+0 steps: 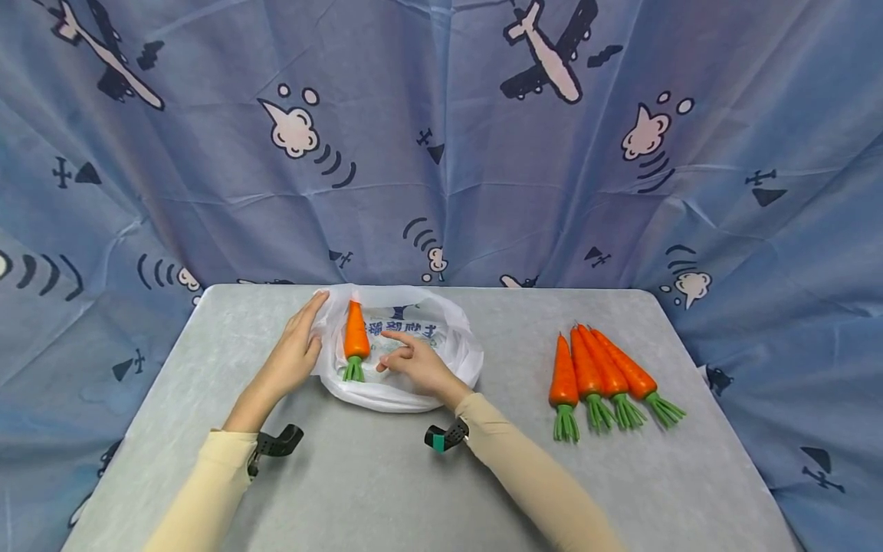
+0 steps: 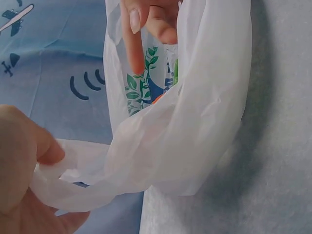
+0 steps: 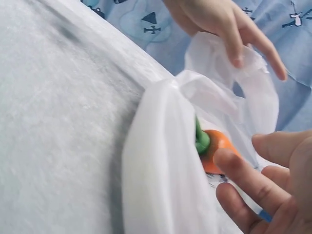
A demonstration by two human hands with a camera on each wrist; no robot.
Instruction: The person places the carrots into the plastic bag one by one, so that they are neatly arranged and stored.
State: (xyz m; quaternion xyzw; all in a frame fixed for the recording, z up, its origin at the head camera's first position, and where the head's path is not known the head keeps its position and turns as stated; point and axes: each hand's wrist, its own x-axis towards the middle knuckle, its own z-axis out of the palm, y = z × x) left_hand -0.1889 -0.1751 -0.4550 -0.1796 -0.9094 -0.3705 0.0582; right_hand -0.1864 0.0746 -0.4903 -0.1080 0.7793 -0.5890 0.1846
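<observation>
A white plastic bag [image 1: 471, 356] lies with its mouth spread on the table, printed with blue characters and green leaves. One orange carrot [image 1: 356, 337] with a green stem end lies inside it at the left. My left hand [image 1: 290, 354] is at the bag's left edge, the handle loop passing between thumb and fingers in the left wrist view. Over the bag's mouth is my right hand [image 1: 422, 366], holding nothing, its index finger extended toward the carrot. In the right wrist view, the right fingertips overlap the carrot [image 3: 218, 146], and the bag's side hides part of it.
Several more carrots [image 1: 585, 376] lie side by side on the grey table [image 1: 510, 475] to the right of the bag, green ends toward me. A blue curtain [image 1: 441, 207] printed with planes hangs behind the table's far edge.
</observation>
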